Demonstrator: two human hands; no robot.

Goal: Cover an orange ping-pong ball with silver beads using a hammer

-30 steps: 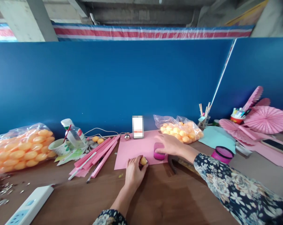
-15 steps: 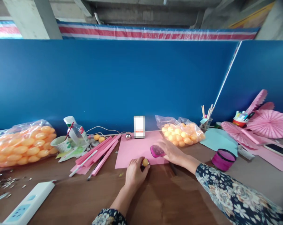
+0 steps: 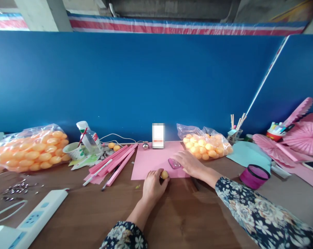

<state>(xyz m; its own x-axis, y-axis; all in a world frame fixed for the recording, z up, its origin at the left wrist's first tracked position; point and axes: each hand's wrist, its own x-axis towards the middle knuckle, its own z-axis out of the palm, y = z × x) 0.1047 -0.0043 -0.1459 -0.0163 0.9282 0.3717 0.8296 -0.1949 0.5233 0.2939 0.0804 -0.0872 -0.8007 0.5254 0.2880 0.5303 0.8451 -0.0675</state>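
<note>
My left hand [image 3: 153, 186] is closed around a small yellow-orange ball [image 3: 164, 174], held between thumb and fingers by the front edge of a pink paper sheet [image 3: 146, 169]. Over the right half of that sheet, my right hand [image 3: 189, 162] grips a small see-through magenta piece [image 3: 174, 163] with a darker rim; its exact kind is unclear. The fingertips of this hand are partly hidden behind its back. A dark thin tool [image 3: 195, 185] lies under the right wrist. At the sheet's back stand a shiny metal ball [image 3: 145, 146] and a blurred-out white card [image 3: 158, 135].
Bags of orange balls stand left [image 3: 32, 150] and right [image 3: 208, 147]. Pink strips [image 3: 117, 160], a paper cup [image 3: 73, 151] and a bottle [image 3: 90, 138] are left of the sheet. A magenta mesh ring [image 3: 255, 176] sits right; a power strip [image 3: 42, 214] lies front left.
The view has tilted down and turned slightly left, so things sit higher and further right. The magenta piece has turned and looks flatter and paler. My left hand keeps the ball.
</note>
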